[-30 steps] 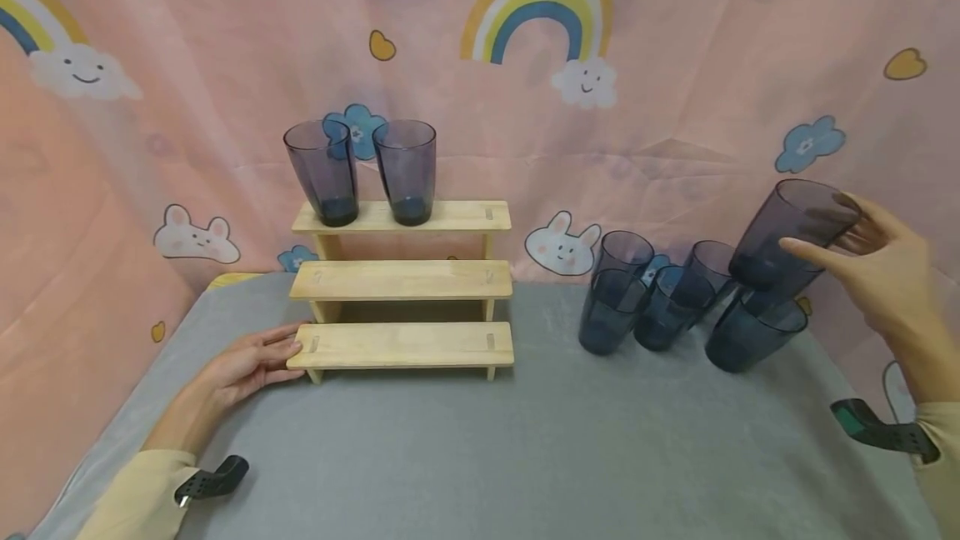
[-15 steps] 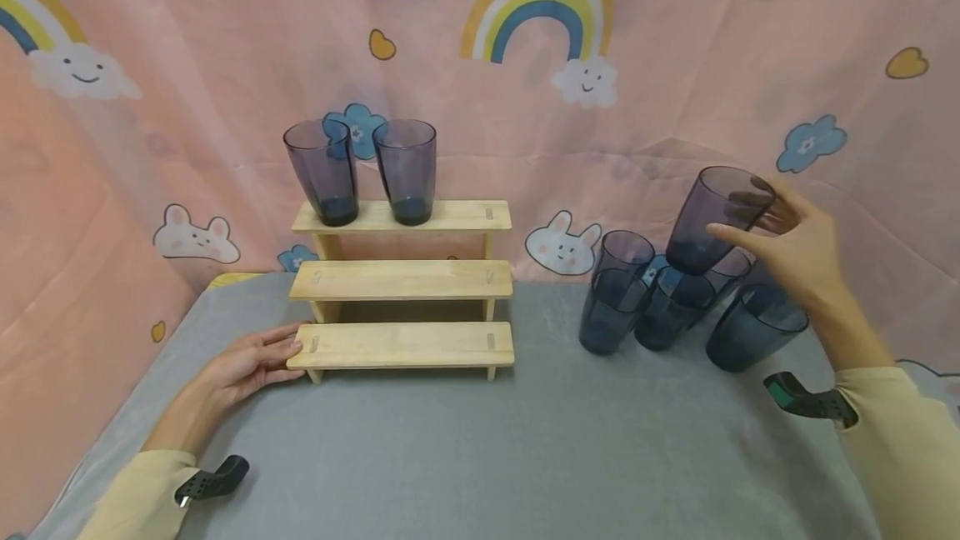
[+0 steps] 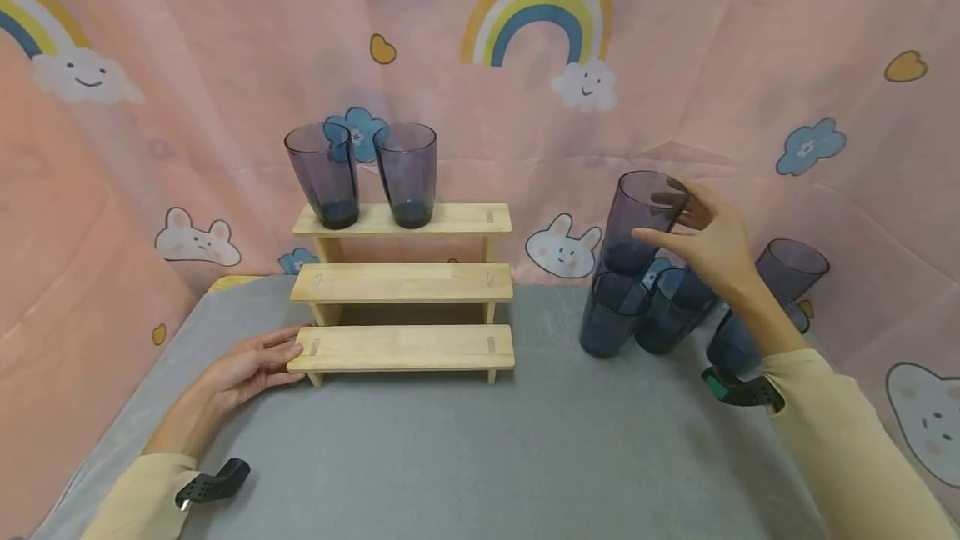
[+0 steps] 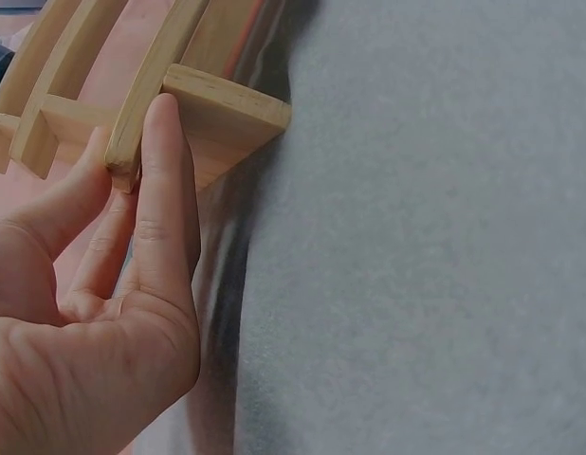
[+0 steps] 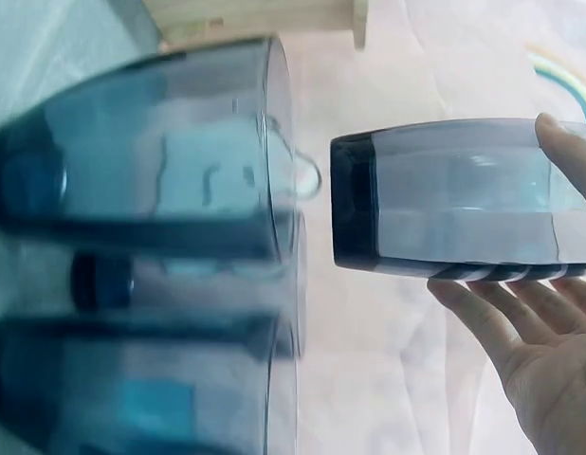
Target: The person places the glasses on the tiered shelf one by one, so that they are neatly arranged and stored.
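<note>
1. Right hand (image 3: 708, 240): thumb and fingers hold a purple-tinted glass (image 3: 628, 227) by its sides, near the rim. Grip confirmed in the right wrist view.
2. Position of the held glass: raised, mouth up, to the right of the wooden rack (image 3: 401, 348) and well apart from it. The right wrist view shows its base clear of the nearest standing rims.
3. Left hand (image 3: 251, 365): pinches the left end of the lowest shelf (image 4: 146, 104), between thumb and fingers.
4. Rack: three stepped shelves, standing on the grey table cover (image 3: 450, 465). On the top shelf, a left glass (image 3: 333, 186) and a second glass (image 3: 408, 186) stand upright, side by side, toward its left end.
5. Right side of the table: more glasses (image 3: 611, 319) stand grouped under and beside the right arm; some are partly hidden, exact count not determinable.
</note>
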The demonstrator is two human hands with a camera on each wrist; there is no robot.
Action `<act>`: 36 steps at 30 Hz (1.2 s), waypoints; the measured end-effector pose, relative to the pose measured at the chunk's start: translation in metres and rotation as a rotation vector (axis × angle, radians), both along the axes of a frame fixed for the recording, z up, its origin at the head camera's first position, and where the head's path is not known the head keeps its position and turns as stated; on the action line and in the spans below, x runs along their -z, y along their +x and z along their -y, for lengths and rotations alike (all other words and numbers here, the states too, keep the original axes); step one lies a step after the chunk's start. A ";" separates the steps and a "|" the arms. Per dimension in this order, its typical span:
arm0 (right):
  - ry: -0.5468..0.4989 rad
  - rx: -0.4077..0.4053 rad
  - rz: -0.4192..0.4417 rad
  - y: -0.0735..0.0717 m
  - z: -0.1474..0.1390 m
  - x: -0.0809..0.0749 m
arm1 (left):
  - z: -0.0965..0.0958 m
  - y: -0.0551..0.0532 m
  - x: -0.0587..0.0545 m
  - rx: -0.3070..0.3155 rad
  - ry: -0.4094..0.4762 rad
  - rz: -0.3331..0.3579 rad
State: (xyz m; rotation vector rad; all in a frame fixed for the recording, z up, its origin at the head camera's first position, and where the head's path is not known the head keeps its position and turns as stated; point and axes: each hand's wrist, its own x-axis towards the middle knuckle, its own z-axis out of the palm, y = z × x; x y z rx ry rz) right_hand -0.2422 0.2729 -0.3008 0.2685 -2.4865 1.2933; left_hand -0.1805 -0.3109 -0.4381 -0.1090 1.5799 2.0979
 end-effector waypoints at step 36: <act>-0.164 -0.155 -0.106 -0.038 0.126 -0.018 | 0.003 -0.003 0.004 0.026 -0.004 -0.008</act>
